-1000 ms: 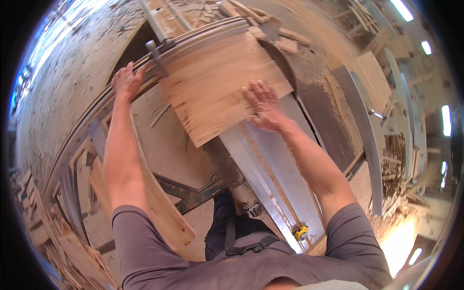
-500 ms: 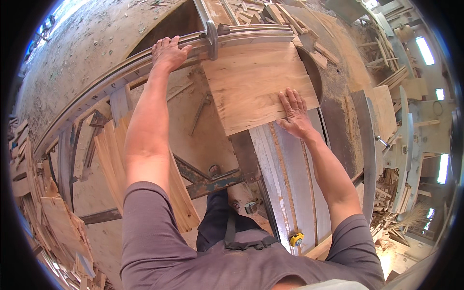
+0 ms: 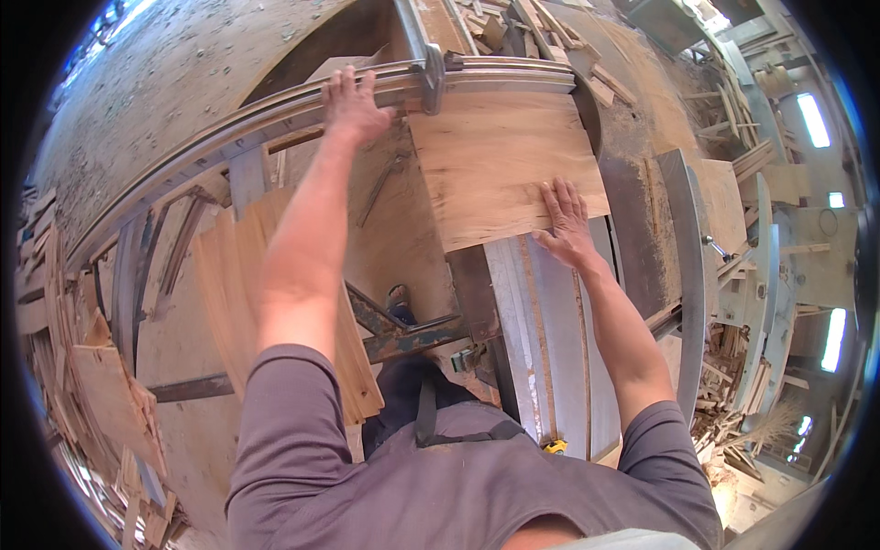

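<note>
A square, pale wooden board [image 3: 504, 160] lies on a metal machine table, its far edge along a long metal fence rail [image 3: 229, 133]. My right hand [image 3: 566, 227] rests on the board's near right corner, fingers extended and palm down, gripping nothing. Farther left, my left hand [image 3: 357, 108] is laid over the rail with its fingers apart. Just right of that hand, a grey metal stop [image 3: 434, 81] sits across the rail by the board's far left corner. Below the board runs the grey table bed [image 3: 561, 321] with long brownish slots.
A yellow tape measure [image 3: 555, 446] lies on the bed, close to my shirt. Long planks [image 3: 229, 293] lean under my left arm. A curved metal guard [image 3: 683, 247] stands at right. Wood offcuts are heaped at far left, behind the rail and along the right.
My body has come forward, so my shirt now partly covers the tape measure. My foot has shifted forward. Both hands stay on the rail and board, while the whole view slides slightly.
</note>
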A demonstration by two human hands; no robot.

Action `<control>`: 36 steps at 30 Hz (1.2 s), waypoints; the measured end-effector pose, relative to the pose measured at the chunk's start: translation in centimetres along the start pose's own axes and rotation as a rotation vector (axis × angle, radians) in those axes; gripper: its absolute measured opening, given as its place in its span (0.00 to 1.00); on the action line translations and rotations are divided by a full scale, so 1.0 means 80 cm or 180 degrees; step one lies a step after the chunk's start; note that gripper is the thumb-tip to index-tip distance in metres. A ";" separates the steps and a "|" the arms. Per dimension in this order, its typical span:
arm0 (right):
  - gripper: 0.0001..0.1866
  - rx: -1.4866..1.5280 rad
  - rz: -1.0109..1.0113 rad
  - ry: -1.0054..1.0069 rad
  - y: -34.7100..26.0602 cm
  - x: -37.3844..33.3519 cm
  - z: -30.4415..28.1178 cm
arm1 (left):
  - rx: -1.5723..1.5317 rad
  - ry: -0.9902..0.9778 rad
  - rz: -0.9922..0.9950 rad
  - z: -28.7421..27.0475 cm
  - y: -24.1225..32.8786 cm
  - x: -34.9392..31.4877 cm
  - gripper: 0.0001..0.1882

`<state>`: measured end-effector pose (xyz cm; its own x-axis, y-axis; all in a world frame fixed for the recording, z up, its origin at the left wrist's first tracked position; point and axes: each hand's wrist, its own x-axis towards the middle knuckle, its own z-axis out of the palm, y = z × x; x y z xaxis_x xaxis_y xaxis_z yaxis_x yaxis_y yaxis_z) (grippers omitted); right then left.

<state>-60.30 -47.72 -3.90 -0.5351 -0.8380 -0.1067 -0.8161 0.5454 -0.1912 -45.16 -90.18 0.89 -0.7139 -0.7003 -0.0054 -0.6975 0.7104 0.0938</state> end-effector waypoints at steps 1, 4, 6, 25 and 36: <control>0.53 0.0067 -0.0030 0.0065 -0.001 -0.002 0.002 | -0.0162 0.0226 -0.0007 0.012 0.008 -0.025 0.49; 0.51 0.0324 -0.0161 0.0238 -0.014 -0.010 0.005 | -0.1957 0.0780 -0.0255 0.063 0.036 -0.138 0.49; 0.49 0.0443 -0.0140 0.0631 0.023 -0.011 0.035 | -0.2810 0.0406 -0.0867 0.078 0.076 -0.214 0.43; 0.24 0.6859 0.2419 0.1272 -0.034 -0.243 0.013 | -0.6170 -0.1010 -0.1007 -0.064 0.079 -0.585 0.18; 0.22 0.7014 0.2916 0.0756 -0.234 -0.290 0.025 | -0.6212 -0.0157 -0.0588 -0.082 -0.037 -0.695 0.26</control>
<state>-32.19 -38.54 0.18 -0.6120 -0.3926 -0.6866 0.7908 -0.3185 -0.5227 -3.00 -53.77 7.48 -0.6772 -0.7177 -0.1622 0.2346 -0.4196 0.8769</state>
